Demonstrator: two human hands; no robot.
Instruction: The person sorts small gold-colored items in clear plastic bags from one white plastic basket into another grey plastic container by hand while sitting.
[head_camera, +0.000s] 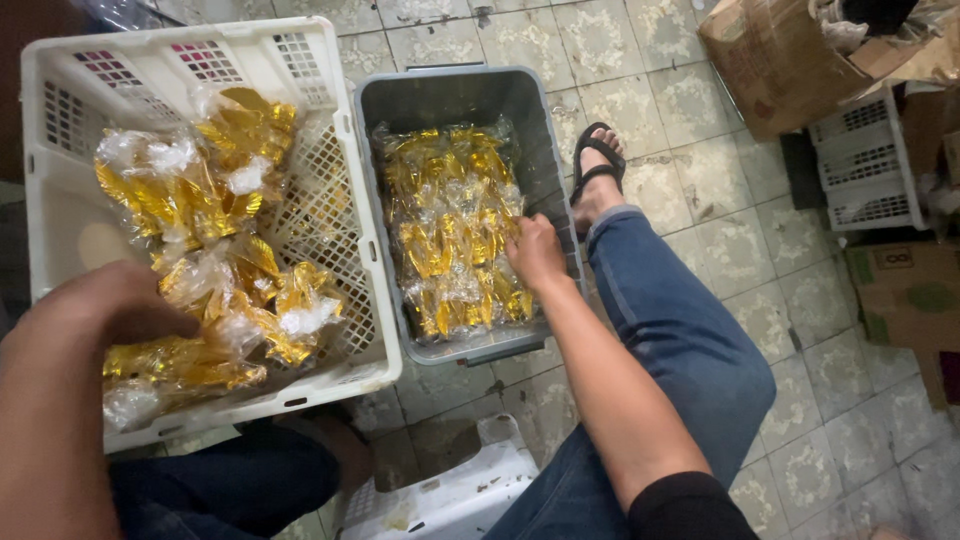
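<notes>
While I sit low over the tiled floor (690, 150), my right hand (535, 252) rests inside the grey bin (452, 95), on the right part of the pile of gold pieces in clear bags (445, 225). Its fingers are curled together and turned down into the bags, so I cannot tell if they pinch one bag or only press on them. My left hand (105, 305) is very close to the camera, over the near corner of the white basket (180, 60). It looks loosely closed, with the thumb lying across, but it is blurred and I cannot tell if it holds something.

The white basket stands just beside the grey bin, on its left side, and the two walls are almost touching. In the basket lie more gold packets (215, 260), in a loose heap, with more crumpled plastic than those in the bin.

Beside the bin, on the right, are my leg in blue jeans (680, 330) and my foot in a black sandal (597, 160). Farther right are a cardboard box (775, 60), a white crate (865, 165) and other boxes, cut by the edge. Below, between my knees, a white plastic thing (450, 495) shows only partly. My left forearm hides the near left part of the basket.
</notes>
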